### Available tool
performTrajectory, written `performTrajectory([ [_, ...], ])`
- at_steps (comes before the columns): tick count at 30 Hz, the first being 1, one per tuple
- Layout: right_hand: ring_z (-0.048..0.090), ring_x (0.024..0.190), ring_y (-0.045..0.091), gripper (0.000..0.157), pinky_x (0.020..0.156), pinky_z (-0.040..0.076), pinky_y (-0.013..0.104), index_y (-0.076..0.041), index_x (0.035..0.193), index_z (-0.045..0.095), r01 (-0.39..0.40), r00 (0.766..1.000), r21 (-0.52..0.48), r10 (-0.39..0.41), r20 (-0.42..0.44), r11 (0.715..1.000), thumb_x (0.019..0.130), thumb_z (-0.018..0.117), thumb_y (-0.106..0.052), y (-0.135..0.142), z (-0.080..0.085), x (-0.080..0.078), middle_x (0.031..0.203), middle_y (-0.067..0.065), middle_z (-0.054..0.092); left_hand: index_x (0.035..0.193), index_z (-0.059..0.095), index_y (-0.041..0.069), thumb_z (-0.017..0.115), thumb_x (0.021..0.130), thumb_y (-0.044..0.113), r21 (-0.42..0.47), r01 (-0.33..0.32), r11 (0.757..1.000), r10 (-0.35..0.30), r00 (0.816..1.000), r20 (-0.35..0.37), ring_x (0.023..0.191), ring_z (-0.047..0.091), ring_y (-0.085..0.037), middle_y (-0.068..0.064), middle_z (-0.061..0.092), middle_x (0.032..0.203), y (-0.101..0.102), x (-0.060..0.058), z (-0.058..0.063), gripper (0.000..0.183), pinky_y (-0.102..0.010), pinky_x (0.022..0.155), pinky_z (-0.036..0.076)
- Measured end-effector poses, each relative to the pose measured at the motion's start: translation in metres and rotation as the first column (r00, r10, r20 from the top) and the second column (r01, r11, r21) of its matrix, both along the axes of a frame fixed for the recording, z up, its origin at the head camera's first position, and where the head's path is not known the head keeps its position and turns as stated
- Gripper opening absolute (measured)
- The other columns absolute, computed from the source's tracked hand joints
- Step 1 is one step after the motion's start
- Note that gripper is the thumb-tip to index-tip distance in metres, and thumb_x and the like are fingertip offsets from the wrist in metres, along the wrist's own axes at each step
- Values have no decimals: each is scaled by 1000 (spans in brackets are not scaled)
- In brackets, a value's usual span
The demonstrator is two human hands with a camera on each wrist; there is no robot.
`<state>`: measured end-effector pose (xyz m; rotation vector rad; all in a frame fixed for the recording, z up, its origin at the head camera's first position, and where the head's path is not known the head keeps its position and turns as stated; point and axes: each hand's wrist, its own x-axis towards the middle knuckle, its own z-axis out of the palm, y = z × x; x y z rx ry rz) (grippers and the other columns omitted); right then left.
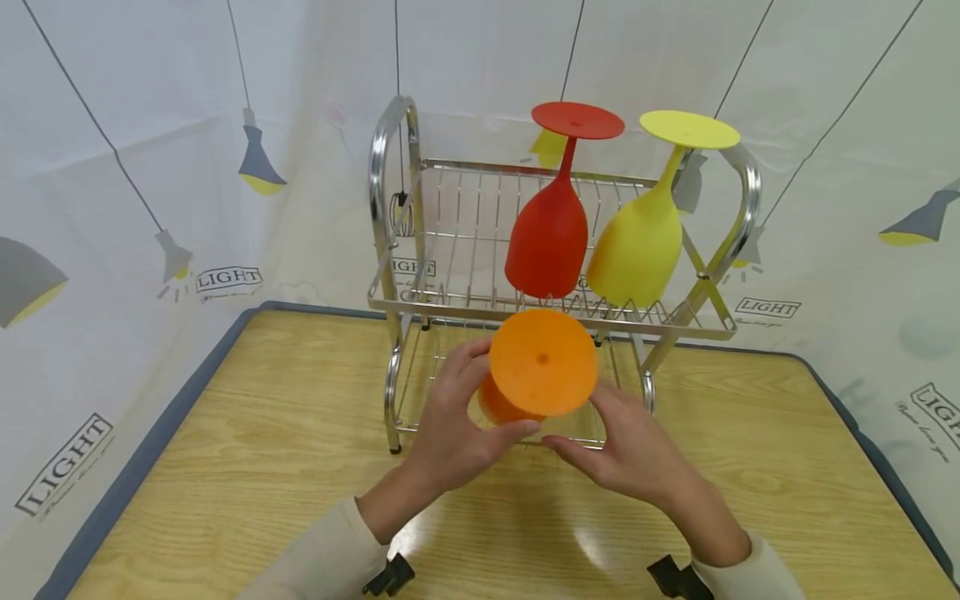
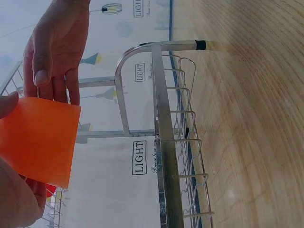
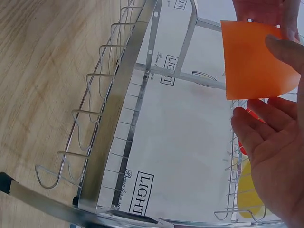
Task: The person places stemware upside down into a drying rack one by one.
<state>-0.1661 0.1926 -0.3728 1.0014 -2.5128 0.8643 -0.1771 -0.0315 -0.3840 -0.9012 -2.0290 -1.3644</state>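
Note:
An orange plastic goblet is held upside down in front of the rack, its round base toward the head camera. My left hand grips its bowl, thumb on the near side and fingers behind. On the other side is my right hand, fingers extended and thumb apart from them. In the right wrist view, the right hand has its fingers beside the orange bowl; whether they touch it is unclear. A red goblet and a yellow goblet stand inverted on the upper tier.
The two-tier metal dish rack stands on a wooden table. Its lower tier has a wire edge facing me. A white printed cloth with lamp pictures surrounds the table at the back and sides.

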Motion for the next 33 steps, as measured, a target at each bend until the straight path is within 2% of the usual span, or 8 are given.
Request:
performTrajectory([
  [6, 55, 125, 21, 78, 103, 46, 43, -15, 144, 42, 6, 997, -19, -4, 75, 1000, 78, 83, -24, -3, 3, 2, 140, 1, 54, 132, 59, 14, 86, 71, 24, -2, 0, 1000, 0, 1000, 30, 118, 49, -21, -5, 55, 130, -1, 2, 3, 67, -40, 92, 49],
  [16, 60, 118, 22, 80, 96, 51, 44, -14, 141, 45, 8, 1000, -55, -7, 15, 998, 72, 86, -15, -3, 2, 2, 134, 0, 58, 130, 61, 14, 86, 71, 25, 3, 15, 1000, -16, 999, 44, 112, 50, -20, -4, 57, 123, 1, 9, 9, 65, -36, 86, 50],
  [23, 56, 123, 22, 81, 100, 48, 43, -15, 143, 43, 6, 1000, -32, -5, 31, 999, 74, 85, -22, -4, 7, 3, 140, 1, 54, 129, 62, 15, 86, 70, 26, -8, -4, 1000, 4, 998, 62, 111, 52, -20, -3, 58, 120, 1, 11, 12, 65, -37, 85, 50],
  [33, 51, 130, 20, 82, 105, 44, 41, -18, 147, 40, -6, 998, -21, 8, 65, 1000, 77, 84, -25, -5, 13, 7, 145, -2, 49, 131, 61, 18, 86, 71, 28, -34, -7, 999, 12, 988, 151, 113, 51, -18, -1, 56, 120, -3, 18, 20, 65, -38, 87, 51],
])
